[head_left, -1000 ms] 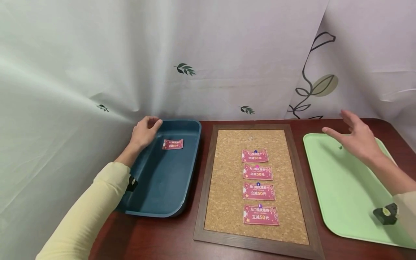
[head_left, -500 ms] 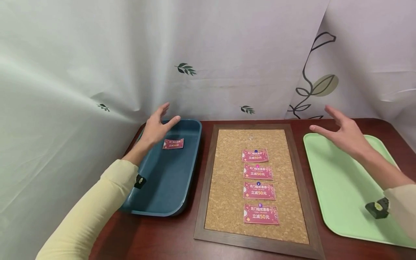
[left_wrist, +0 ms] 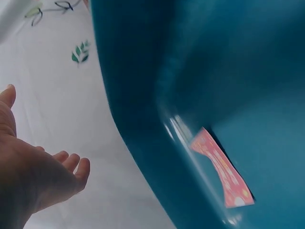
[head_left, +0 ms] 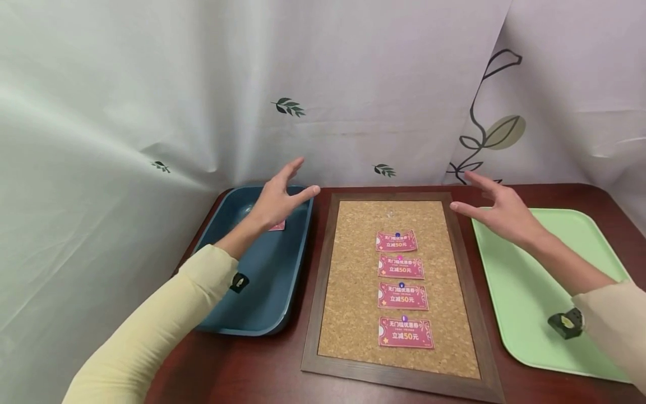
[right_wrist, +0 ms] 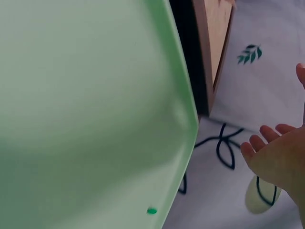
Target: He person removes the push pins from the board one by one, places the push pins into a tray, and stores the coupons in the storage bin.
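My left hand (head_left: 276, 202) hovers over the far right part of the blue tray (head_left: 290, 303), its fingers spread and holding nothing. Inside that tray lies a pink coupon (left_wrist: 224, 167), partly hidden by the hand in the head view. My right hand (head_left: 502, 216) hangs in the air between the corkboard (head_left: 348, 280) and the green tray (head_left: 535, 314), thumb and fingers apart. Several pink coupons run down the board in a column, the lowest being a coupon (head_left: 405, 333) under a purple pushpin (head_left: 404, 318). Above the column is a clear pushpin (head_left: 390, 213).
A small green piece (right_wrist: 151, 210) lies in the green tray near its edge; in the head view it is hidden. The trays and the wood-framed board share a dark red table (head_left: 242, 370). Behind stands a white curtain (head_left: 343, 84) with leaf prints.
My left hand has left the blue tray's far left rim, opened out and moved right. My right hand has shifted left from above the green tray toward the corkboard. The coupons have stayed put.
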A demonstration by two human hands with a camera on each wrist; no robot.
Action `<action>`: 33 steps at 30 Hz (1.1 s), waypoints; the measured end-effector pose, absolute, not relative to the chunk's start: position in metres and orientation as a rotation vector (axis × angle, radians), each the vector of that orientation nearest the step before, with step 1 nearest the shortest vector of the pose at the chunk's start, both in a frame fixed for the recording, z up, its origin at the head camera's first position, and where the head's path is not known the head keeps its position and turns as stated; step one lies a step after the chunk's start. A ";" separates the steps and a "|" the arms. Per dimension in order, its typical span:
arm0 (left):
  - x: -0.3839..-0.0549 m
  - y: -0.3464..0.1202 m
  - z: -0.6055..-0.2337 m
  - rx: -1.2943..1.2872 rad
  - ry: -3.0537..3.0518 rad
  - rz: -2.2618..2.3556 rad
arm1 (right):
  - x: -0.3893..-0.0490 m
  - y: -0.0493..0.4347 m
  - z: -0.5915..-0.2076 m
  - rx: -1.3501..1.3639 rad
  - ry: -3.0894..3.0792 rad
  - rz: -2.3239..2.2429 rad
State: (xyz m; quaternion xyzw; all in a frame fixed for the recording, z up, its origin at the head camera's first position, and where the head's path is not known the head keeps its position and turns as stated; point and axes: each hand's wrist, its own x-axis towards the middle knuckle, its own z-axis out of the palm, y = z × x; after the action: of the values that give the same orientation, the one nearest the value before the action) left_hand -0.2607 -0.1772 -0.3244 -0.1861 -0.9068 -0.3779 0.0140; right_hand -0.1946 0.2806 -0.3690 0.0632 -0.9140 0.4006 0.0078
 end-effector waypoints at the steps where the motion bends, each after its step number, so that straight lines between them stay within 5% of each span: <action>1: -0.260 -0.173 -0.324 -0.587 -2.826 -1.198 | -0.194 0.276 -0.369 0.212 -2.863 1.250; 33: -0.238 -0.083 -0.349 -0.814 -2.945 -1.212 | -0.196 0.198 -0.389 0.595 -2.875 1.278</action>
State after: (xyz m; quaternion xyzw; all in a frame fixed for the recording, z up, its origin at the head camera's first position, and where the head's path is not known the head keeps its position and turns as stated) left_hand -0.2377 -0.0825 -0.3489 -0.2470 -0.8936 -0.3677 -0.0728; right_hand -0.1957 0.1982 -0.3892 0.1859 -0.8975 0.3989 -0.0302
